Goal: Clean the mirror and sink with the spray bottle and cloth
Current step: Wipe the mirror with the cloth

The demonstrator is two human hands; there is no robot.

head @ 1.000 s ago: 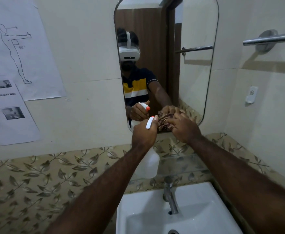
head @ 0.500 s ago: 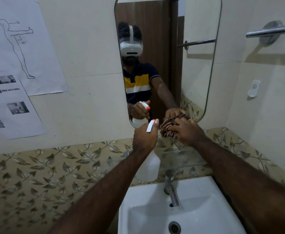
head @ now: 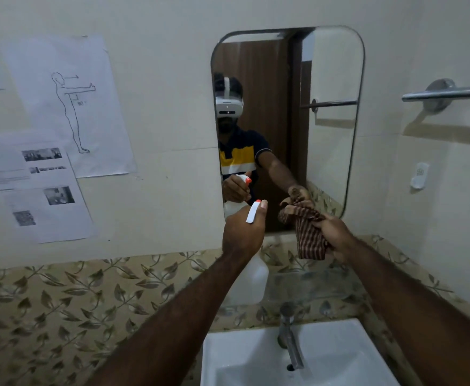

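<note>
A tall rounded mirror (head: pixel 331 79) hangs on the wall above a white sink (head: pixel 339 355). My left hand (head: pixel 242 232) grips the neck of a white spray bottle (head: pixel 252 280), its orange-tipped nozzle pointed at the mirror's lower edge. My right hand (head: pixel 334 235) holds a bunched brown striped cloth (head: pixel 306 229) just in front of the mirror's bottom edge; I cannot tell whether it touches the glass. Both arms reach out over the sink.
A metal tap (head: pixel 289 338) stands at the back of the sink. A leaf-patterned tile band (head: pixel 61 296) runs along the wall. Printed sheets (head: pixel 39 190) hang on the left. A towel bar (head: pixel 448 93) and a small white hook (head: pixel 419 175) are on the right wall.
The cloth and my right hand have slid down from the mirror's lower glass to its bottom edge. The view has tilted up, showing the mirror's top. The spray bottle stays put.
</note>
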